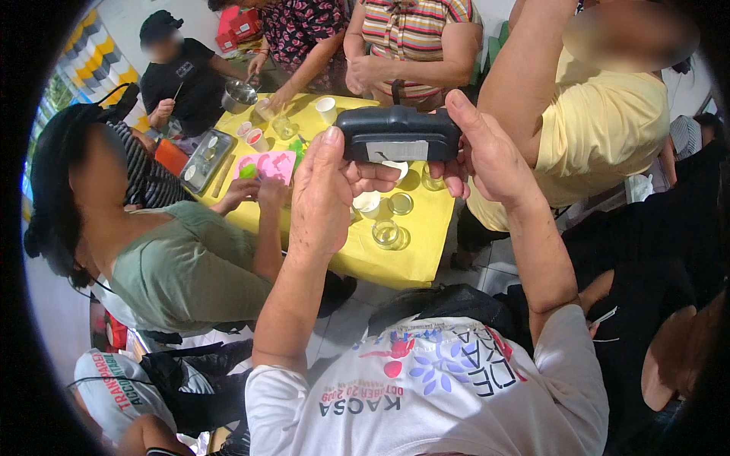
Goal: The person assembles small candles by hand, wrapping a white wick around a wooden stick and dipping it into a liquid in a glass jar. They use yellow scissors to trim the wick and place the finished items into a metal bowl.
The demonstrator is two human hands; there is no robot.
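A black, rounded box-like device [403,121] with a pale label on its near side is held up in front of me, above the table. My left hand [323,194] grips its left end, thumb on top and fingers curled beneath. At the opposite end my right hand [490,156] holds it, with the thumb along the upper edge and fingertips below. A dark strap or loop [397,91] rises behind the device. What its far side looks like is hidden from me.
Below lies a table with a yellow cloth [411,258]. On it are a glass jar [386,234], a round lid [401,203], paper cups [326,110] and a pink mould [275,164]. A metal pot [241,93] is farther back. Several people stand close around, one at each side of me.
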